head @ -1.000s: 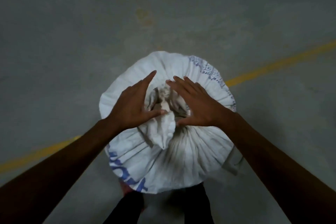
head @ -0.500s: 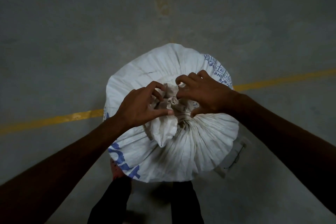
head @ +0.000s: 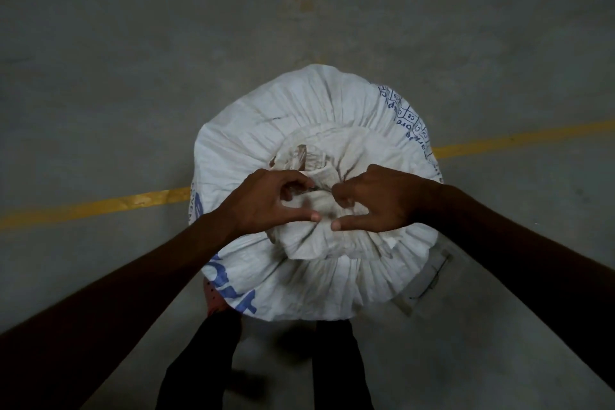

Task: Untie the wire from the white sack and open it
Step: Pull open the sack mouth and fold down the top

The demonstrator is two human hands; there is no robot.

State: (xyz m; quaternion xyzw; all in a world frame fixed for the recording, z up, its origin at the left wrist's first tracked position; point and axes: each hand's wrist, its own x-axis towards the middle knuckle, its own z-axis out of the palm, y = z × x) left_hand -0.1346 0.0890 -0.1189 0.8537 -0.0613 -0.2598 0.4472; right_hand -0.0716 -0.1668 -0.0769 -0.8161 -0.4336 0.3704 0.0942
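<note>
A full white woven sack [head: 316, 116] with blue print stands upright on the floor below me. Its gathered neck [head: 312, 206] is bunched at the top centre. My left hand [head: 266, 203] curls its fingers into the left side of the bunched neck. My right hand [head: 376, 200] pinches the right side of the same bunch. Both thumbs point toward each other just below the knot. The wire is too small and shadowed to make out between my fingers.
The sack rests on a grey concrete floor [head: 133, 60] crossed by a yellow painted line [head: 100, 206]. My dark trouser legs [head: 336, 366] stand just behind the sack. A flat pale strip [head: 422, 283] lies at the sack's lower right.
My hands went from spread flat over the sack top to closed on the bunched neck. The neck fabric now looks looser and more spread out.
</note>
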